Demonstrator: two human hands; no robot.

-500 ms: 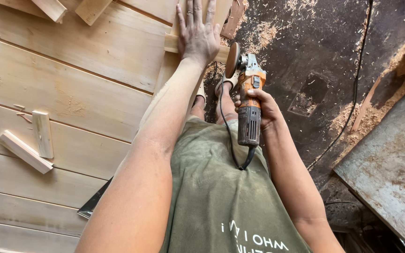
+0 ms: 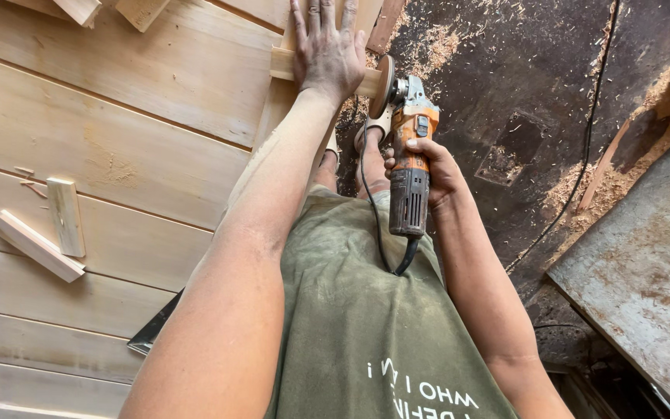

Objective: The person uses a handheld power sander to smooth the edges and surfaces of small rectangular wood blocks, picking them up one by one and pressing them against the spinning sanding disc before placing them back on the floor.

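Observation:
My left hand (image 2: 327, 50) lies flat, fingers spread, pressing a short wooden strip (image 2: 281, 64) down on the plank surface (image 2: 118, 147). My right hand (image 2: 432, 171) grips the body of an orange and grey angle grinder (image 2: 410, 155). Its sanding disc (image 2: 385, 75) stands on edge against the right end of the strip, just right of my left hand. The grinder's black cord (image 2: 374, 225) loops down over my green shirt.
Two small wood offcuts (image 2: 40, 233) lie on the planks at left, with more offcuts (image 2: 110, 9) at the top edge. Sawdust (image 2: 436, 54) covers the dark floor at right. A rusty metal sheet (image 2: 645, 271) sits at lower right, and a black cable (image 2: 583, 163) runs across the floor.
The grinder has moved up and forward, bringing the disc to the end of the strip. My left hand stays pressed on the strip.

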